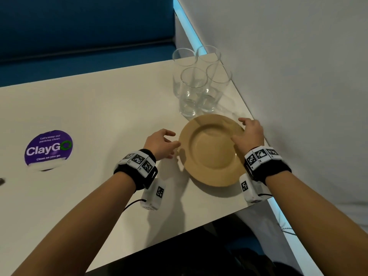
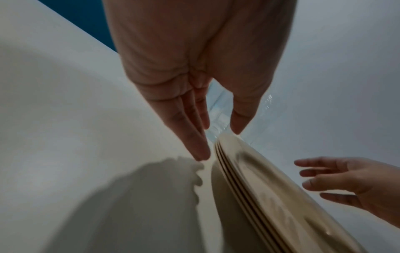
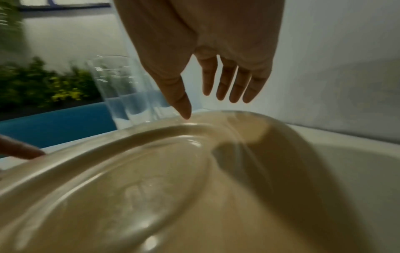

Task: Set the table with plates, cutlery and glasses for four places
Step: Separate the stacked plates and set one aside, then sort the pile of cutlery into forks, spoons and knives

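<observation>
A stack of tan plates [image 1: 211, 152] lies on the white table [image 1: 99, 116] close to the right-hand wall; the left wrist view shows several rims [image 2: 270, 196] stacked on each other. My left hand [image 1: 169, 140] is at the stack's left edge, fingers straight, thumb tip just above the rim [image 2: 216, 142]. My right hand [image 1: 247, 132] hovers over the right rim with fingers spread [image 3: 207, 106], holding nothing. Neither hand grips the plates [image 3: 151, 188]. Several clear glasses [image 1: 199, 82] stand clustered just behind the stack.
A purple ClayGo sticker [image 1: 48, 149] is on the table at the left. A blue bench [image 1: 79, 36] runs behind the table. A grey wall [image 1: 298, 76] borders the table's right side. The table's front edge [image 1: 159, 236] runs diagonally below my forearms.
</observation>
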Available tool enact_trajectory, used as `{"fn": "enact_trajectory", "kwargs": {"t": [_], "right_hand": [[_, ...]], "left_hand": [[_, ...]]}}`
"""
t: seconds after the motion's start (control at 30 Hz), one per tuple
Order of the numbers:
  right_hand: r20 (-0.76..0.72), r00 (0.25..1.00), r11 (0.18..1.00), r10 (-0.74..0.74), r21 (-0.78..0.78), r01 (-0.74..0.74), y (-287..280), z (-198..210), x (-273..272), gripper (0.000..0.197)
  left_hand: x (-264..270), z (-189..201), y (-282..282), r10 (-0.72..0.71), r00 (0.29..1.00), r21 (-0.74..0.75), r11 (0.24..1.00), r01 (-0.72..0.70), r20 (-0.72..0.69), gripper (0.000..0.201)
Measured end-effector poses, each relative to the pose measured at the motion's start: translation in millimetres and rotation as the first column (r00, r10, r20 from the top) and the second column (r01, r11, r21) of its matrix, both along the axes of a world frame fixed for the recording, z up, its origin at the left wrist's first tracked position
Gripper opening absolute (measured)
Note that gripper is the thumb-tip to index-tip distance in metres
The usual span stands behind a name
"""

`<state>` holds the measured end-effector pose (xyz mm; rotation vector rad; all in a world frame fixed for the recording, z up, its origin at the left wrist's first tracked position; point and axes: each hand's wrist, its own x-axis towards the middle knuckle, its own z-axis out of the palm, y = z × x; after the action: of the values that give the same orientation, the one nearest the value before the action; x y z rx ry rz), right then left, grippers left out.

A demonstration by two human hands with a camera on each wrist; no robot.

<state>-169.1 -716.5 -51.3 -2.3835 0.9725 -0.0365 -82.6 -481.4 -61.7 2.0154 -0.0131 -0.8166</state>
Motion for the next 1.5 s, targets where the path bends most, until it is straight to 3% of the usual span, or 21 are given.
{"fn": "enact_trajectory", "kwargs": {"t": [0.13, 0.23, 0.4, 0.53, 0.6, 0.67, 0.77, 0.9, 1.1, 1.3, 1.37, 1.5], "right_hand": [[0.120, 0.976, 0.976, 0.180, 0.103, -0.192, 63.3, 18.9, 28.6, 0.058], [0.126, 0.926, 0.904, 0.356, 0.206, -0.375, 130.8, 21.1, 53.8, 0.053], [0.119, 0.762, 0.733, 0.637, 0.211, -0.646, 271.3, 17.3, 97.2, 0.044], [0.138, 0.669, 0.636, 0.730, 0.222, -0.739, 397.9, 16.4, 123.7, 0.036], [0.124, 0.625, 0.585, 0.771, 0.249, -0.772, 463.1, 15.9, 128.3, 0.031], [0.076, 0.532, 0.500, 0.843, 0.251, -0.829, 519.6, 13.3, 129.5, 0.026], [-0.010, 0.427, 0.420, 0.904, 0.204, -0.884, 580.9, 5.3, 127.1, 0.020], [-0.182, 0.350, 0.379, 0.919, 0.154, -0.913, 616.5, -6.5, 122.6, 0.022], [-0.244, 0.382, 0.409, 0.891, 0.070, -0.910, 623.1, -13.4, 117.7, 0.014], [-0.330, 0.263, 0.303, 0.907, 0.074, -0.950, 616.7, -5.8, 115.4, 0.019], [-0.296, 0.306, 0.343, 0.905, 0.079, -0.936, 607.6, 1.6, 116.6, 0.018], [-0.147, 0.517, 0.532, 0.843, 0.091, -0.842, 590.6, 12.9, 124.2, 0.016]], "left_hand": [[8.9, 11.4, 45.7, 0.098, 0.993, 0.047, 0.994, -0.101, 0.062, 0.035], [16.7, 18.8, 103.6, 0.187, 0.974, 0.092, 0.976, -0.199, 0.125, 0.034], [25.6, 30.1, 248.4, 0.283, 0.928, 0.189, 0.924, -0.332, 0.244, 0.036], [25.8, 37.3, 380.1, 0.359, 0.886, 0.209, 0.880, -0.426, 0.294, 0.032], [23.5, 39.9, 441.1, 0.382, 0.876, 0.222, 0.864, -0.451, 0.295, 0.029], [22.3, 40.2, 489.6, 0.391, 0.876, 0.229, 0.859, -0.457, 0.282, 0.026], [21.8, 37.0, 534.5, 0.344, 0.907, 0.270, 0.874, -0.404, 0.242, 0.025], [18.9, 27.7, 556.1, 0.342, 0.915, 0.229, 0.893, -0.387, 0.213, 0.022], [18.2, 17.3, 562.7, 0.342, 0.923, 0.179, 0.911, -0.372, 0.177, 0.019], [23.6, 18.1, 562.9, 0.354, 0.920, 0.115, 0.920, -0.375, 0.167, 0.014], [25.4, 19.9, 562.1, 0.337, 0.924, 0.098, 0.929, -0.358, 0.183, 0.012], [30.8, 23.2, 555.6, 0.489, 0.837, -0.086, 0.871, -0.483, 0.246, 0.023]]}}
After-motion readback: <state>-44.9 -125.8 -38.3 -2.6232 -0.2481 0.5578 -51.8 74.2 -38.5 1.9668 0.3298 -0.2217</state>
